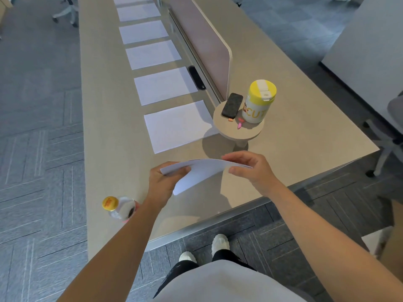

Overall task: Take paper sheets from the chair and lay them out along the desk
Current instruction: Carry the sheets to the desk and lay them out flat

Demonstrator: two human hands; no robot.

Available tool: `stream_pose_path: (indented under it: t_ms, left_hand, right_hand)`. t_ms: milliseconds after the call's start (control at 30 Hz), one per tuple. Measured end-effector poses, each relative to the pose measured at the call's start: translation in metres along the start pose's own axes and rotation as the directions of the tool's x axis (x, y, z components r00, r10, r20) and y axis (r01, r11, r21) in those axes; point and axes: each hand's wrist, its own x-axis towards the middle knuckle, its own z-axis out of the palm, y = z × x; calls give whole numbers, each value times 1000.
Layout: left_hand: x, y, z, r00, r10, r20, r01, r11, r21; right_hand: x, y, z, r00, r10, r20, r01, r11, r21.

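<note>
The left hand (162,182) and right hand (250,168) each pinched an opposite end of the bowed paper sheet (196,173), holding it above the desk (104,138) just nearer the person than the last laid sheet (176,125), evidently to extend that row with matching spacing.

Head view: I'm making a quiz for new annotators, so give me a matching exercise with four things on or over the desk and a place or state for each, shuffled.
Things:
1 phone
2 tumbler
3 bottle
4 held sheet

Places or states:
A bowed, pinched between left hand and right hand
B upright on the round stand
C near the left edge of the desk
D lying on the round stand

Pairs: 1-D; 2-B; 3-C; 4-A
</note>
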Motion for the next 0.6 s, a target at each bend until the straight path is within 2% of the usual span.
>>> stream_pose_path:
  t_ms: [167, 267, 400, 600]
  left_hand:
    - [4, 1, 2, 995, -54, -79, 50, 997, -52]
    - [2, 2, 0, 994, -79, -76, 72, 993, -93]
    - [0, -2, 1, 993, -111, -47, 107, 991, -83]
    - [-3, 13, 7, 998, -22, -59, 18, 997, -79]
  right_hand:
    - [1, 3, 1, 999, 13, -52, -15, 1000, -26]
    - [5, 2, 0, 997, 61, -56, -65, 996, -67]
    - [12, -1, 10, 986, 151, -72, -148, 988, 44]
    - [15, -10, 22, 990, 74, -121, -58, 989, 133]
